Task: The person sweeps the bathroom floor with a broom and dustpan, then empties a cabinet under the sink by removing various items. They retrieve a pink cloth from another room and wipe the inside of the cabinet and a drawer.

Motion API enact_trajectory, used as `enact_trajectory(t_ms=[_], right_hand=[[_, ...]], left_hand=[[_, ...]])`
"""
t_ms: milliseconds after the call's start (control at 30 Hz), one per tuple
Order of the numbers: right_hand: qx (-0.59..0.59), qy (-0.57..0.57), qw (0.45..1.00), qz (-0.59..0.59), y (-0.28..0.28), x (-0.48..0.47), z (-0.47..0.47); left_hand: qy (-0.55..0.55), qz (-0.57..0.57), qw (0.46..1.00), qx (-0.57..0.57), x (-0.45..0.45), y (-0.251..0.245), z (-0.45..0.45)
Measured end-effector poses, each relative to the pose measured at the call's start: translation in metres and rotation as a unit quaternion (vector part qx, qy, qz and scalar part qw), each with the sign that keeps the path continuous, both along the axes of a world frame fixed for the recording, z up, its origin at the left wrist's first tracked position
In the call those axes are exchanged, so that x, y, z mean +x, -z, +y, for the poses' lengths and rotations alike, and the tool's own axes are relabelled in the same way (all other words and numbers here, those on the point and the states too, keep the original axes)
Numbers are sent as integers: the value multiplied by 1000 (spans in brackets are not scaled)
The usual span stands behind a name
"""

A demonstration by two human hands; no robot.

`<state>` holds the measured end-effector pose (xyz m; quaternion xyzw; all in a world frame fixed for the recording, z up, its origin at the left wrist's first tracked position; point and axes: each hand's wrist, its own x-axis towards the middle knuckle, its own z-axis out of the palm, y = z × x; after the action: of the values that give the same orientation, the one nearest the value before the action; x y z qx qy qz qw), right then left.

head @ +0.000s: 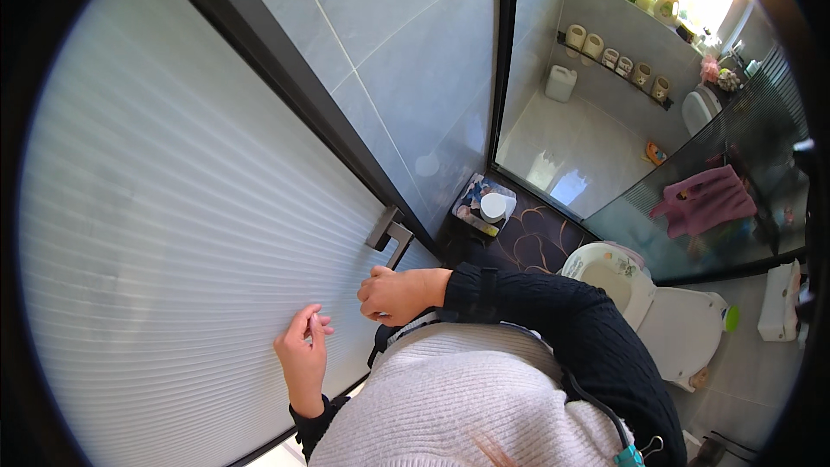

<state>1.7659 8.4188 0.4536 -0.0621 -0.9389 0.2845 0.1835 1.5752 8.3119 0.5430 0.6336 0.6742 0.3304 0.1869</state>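
Observation:
My right hand (401, 296), in a dark cable-knit sleeve, reaches across my body with its fingers curled. It is just below the grey lever handle (397, 240) of a ribbed, frosted-glass door (194, 220). The lever's tip ends at my knuckles; whether they touch or grip it cannot be told. Lower left, my left hand (305, 347) is raised in front of the door panel, its fingers bent in against the thumb. Nothing shows in the left hand.
A dark-framed shower (557, 143) stands at upper right, a pink towel (707, 201) hanging on its glass. Nearer are a toilet (681, 331) with its lid raised, a patterned bin (470, 204) bearing a white roll (493, 207), and a wall-mounted tissue holder (778, 305). Slippers (592, 47) line a rack.

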Motion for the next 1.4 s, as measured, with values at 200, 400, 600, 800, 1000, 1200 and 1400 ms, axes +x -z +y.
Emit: enact_trajectory(t_ms=[200,400,600,800,1000,1200,1400], right_hand=[[-11,-4,1000,-17,-7,0,-5],[8,41,999,28,-6,1,-10],[31,59,993,94,-8,9,-21],[-65,126,982,127,11,92,-44],[-217,414,882,-68,63,225,-90],[-400,445,778,-188,117,270,-132],[-412,454,746,-261,150,288,-160]], left_hand=[[4,-1,1000,-11,1,-9,-2],[5,-2,1000,-21,1,-14,-1],[-3,-6,999,-31,-2,-12,1],[-20,-9,999,-39,0,-15,1],[-13,5,999,-35,0,-15,-1],[-14,6,999,-28,3,-14,-1],[-27,7,999,-24,4,-6,-2]])
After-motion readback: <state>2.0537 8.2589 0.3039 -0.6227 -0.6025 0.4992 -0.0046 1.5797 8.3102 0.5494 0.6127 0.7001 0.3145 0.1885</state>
